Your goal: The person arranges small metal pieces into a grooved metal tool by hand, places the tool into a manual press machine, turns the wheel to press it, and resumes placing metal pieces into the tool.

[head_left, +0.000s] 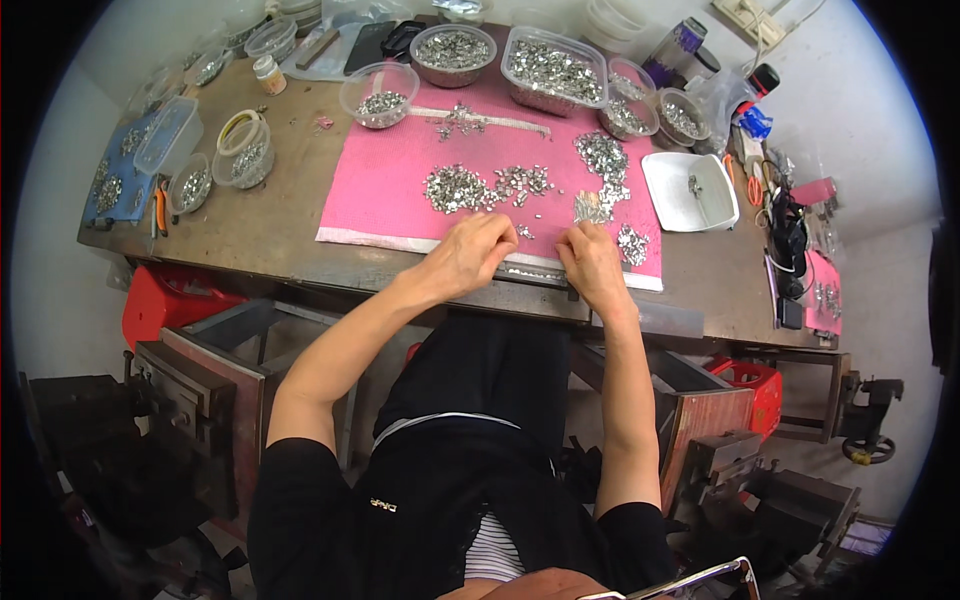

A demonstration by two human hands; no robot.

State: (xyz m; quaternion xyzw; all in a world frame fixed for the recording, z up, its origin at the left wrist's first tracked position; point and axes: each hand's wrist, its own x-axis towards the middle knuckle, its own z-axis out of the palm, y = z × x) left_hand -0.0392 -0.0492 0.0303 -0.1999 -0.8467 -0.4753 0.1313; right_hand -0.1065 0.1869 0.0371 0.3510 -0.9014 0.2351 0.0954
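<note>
My left hand (470,254) is over the front edge of a pink mat (380,190), its fingers curled together in a pinch. What it holds, if anything, is too small to make out. Close on its right, my right hand (593,264) is also closed, with its fingertips bent down toward the mat. Between the hands lies a little cluster of small silver metal pieces (525,232). Beyond my left hand spreads a larger pile of silver pieces (458,188). A block of aligned pieces (592,207) sits just past my right fingers, and a small heap (632,245) is beside that hand.
Along the back stand plastic tubs of metal pieces, among them a rectangular tub (555,75) and a round tub (453,55). A white tray (690,192) is right of the mat. Orange-handled pliers (160,208) lie at left. Red stools (165,305) are under the bench.
</note>
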